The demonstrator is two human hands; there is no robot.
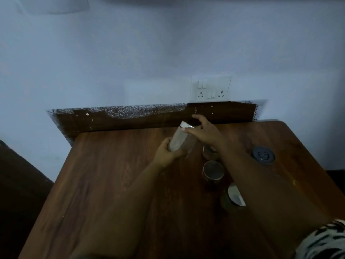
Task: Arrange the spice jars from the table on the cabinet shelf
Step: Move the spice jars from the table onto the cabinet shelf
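A clear spice jar (pixel 182 140) with a pale lid is tilted above the wooden table (pixel 104 184). My left hand (pixel 166 153) grips its lower end, and my right hand (pixel 203 131) holds it near the lid. Three more jars stand on the table to the right: one (pixel 210 153) half hidden under my right wrist, a dark-lidded one (pixel 213 171) in the middle, and a shiny-lidded one (pixel 233 198) nearest me. No cabinet shelf is in view.
A round grey grommet (pixel 263 155) sits in the table's right part. Behind the table runs a dark wooden panel (pixel 130 121) against a pale wall with a switch and socket plate (pixel 211 89). A dark piece of furniture (pixel 16 184) stands at the left.
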